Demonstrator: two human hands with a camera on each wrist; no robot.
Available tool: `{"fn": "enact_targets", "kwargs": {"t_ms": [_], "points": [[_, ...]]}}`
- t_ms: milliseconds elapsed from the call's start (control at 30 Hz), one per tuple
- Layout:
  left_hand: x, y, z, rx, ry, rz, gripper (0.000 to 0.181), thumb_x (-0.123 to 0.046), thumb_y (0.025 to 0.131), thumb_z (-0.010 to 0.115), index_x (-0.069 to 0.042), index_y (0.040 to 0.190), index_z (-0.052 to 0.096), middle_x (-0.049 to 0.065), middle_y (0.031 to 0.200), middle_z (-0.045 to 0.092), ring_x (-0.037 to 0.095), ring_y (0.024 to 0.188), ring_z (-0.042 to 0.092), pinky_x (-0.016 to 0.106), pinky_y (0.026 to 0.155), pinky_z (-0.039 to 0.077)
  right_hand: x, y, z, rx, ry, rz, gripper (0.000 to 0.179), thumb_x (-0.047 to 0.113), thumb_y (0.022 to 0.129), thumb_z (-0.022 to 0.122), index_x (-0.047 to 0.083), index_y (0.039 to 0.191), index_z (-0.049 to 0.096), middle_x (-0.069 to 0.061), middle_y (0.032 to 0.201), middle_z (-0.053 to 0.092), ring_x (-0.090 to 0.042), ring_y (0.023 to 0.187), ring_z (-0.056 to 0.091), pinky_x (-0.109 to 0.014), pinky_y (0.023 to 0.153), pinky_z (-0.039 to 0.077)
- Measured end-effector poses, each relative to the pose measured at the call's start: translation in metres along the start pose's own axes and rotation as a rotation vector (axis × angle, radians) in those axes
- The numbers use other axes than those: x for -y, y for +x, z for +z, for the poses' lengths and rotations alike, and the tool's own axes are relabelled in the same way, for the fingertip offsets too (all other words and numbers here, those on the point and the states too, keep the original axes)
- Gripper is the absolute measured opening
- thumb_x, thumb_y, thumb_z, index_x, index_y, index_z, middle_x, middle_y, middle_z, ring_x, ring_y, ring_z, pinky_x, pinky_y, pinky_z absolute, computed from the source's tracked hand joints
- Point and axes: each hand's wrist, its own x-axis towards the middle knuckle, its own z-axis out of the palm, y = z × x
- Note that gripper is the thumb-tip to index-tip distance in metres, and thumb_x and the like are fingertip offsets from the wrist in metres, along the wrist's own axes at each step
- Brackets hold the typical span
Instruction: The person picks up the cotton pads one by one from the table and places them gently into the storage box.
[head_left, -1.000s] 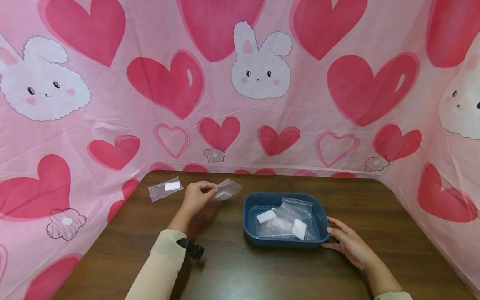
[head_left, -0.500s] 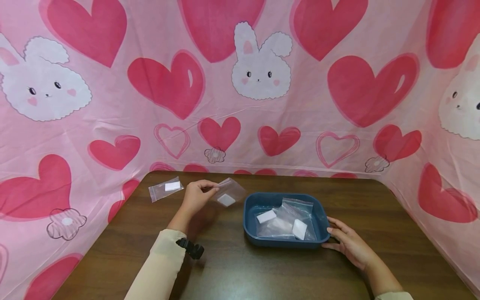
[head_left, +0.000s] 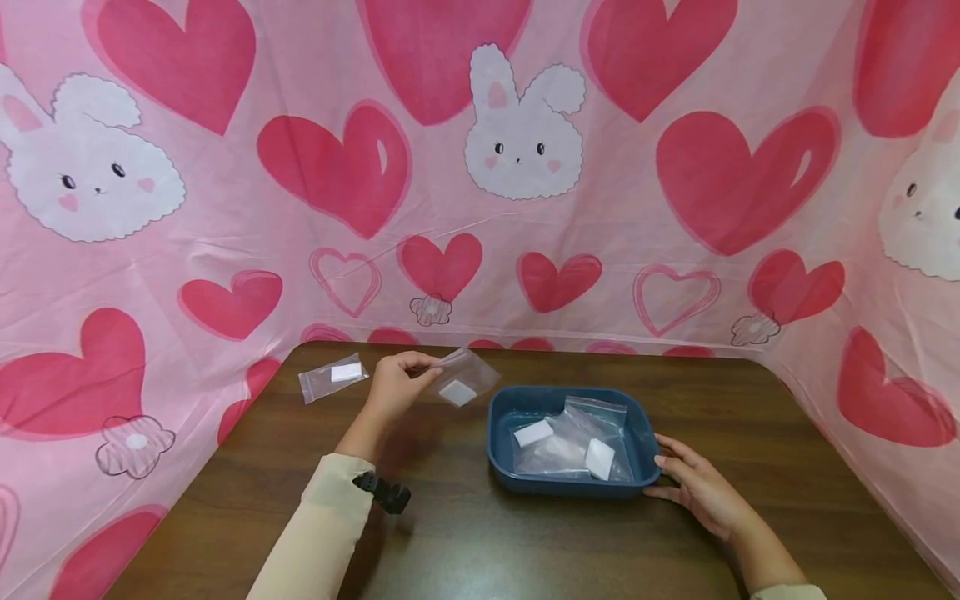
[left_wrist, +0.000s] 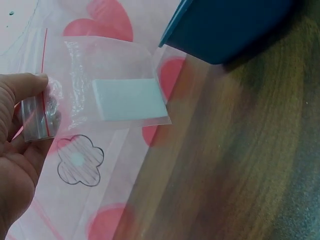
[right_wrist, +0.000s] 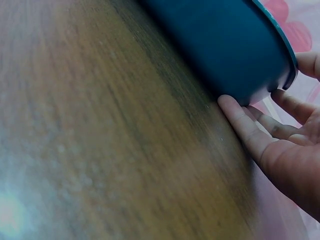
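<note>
My left hand [head_left: 399,387] pinches a clear zip-lock bag [head_left: 480,375] by its zip end, between thumb and fingers. A flat white rectangular piece [left_wrist: 131,100] lies at the bottom of that bag, and a red line runs along the zip. The bag hangs in the air left of a blue plastic bin [head_left: 498,479]. With fairly straight fingers, my right hand [head_left: 701,492] touches the bin's right end, fingertips at the rim and low on the wall. Inside the bin lie clear bags [head_left: 555,454] with white pieces in them.
Another zip-lock bag [head_left: 318,383] with a white piece lies at the table's back left. The brown wooden table [head_left: 465,550] meets a pink cloth backdrop [head_left: 615,225] with hearts and rabbits at its back edge. A black strap [head_left: 384,492] is on the left wrist.
My left hand has risen slightly and moved a little right. The bag it holds has lifted and turned so the white piece shows more. The right hand and bin have stayed put.
</note>
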Motion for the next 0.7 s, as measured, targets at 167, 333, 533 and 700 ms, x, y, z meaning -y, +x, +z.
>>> {"fn": "enact_targets", "kwargs": {"t_ms": [167, 333, 533, 700], "points": [[-0.005, 0.002, 0.0, 0.012, -0.019, 0.009, 0.01, -0.012, 0.084, 0.078, -0.006, 0.092, 0.078, 0.006, 0.089, 0.073, 0.019, 0.074, 0.06, 0.022, 0.065, 0.052, 0.001, 0.0, 0.0, -0.007, -0.005, 0.015, 0.049, 0.016, 0.105, 0.043, -0.004, 0.147, 0.028, -0.003, 0.132, 0.045, -0.015, 0.109, 0.059, -0.045, 0.089, 0.052], [-0.011, 0.005, -0.001, 0.016, -0.024, 0.05, 0.011, -0.012, 0.084, 0.078, -0.006, 0.093, 0.078, 0.007, 0.09, 0.073, 0.018, 0.074, 0.06, 0.021, 0.065, 0.052, 0.001, 0.0, 0.0, -0.01, -0.008, 0.02, 0.049, 0.016, 0.105, 0.043, -0.004, 0.146, 0.027, -0.003, 0.132, 0.045, -0.014, 0.109, 0.059, -0.044, 0.089, 0.052], [-0.014, 0.009, 0.001, 0.013, -0.023, 0.1, 0.01, -0.009, 0.082, 0.078, -0.005, 0.092, 0.078, 0.007, 0.09, 0.073, 0.014, 0.074, 0.06, 0.019, 0.064, 0.051, -0.001, 0.0, 0.0, -0.018, -0.018, 0.026, 0.052, 0.017, 0.105, 0.044, -0.006, 0.146, 0.026, -0.003, 0.132, 0.046, -0.015, 0.109, 0.059, -0.045, 0.089, 0.052], [-0.019, 0.011, 0.003, 0.02, -0.026, 0.131, 0.011, -0.009, 0.082, 0.079, -0.005, 0.093, 0.078, 0.007, 0.09, 0.073, 0.013, 0.075, 0.061, 0.019, 0.065, 0.051, -0.001, 0.0, 0.0, -0.026, -0.023, 0.032, 0.052, 0.018, 0.104, 0.045, -0.005, 0.147, 0.026, -0.005, 0.133, 0.045, -0.015, 0.109, 0.059, -0.045, 0.089, 0.052]]}}
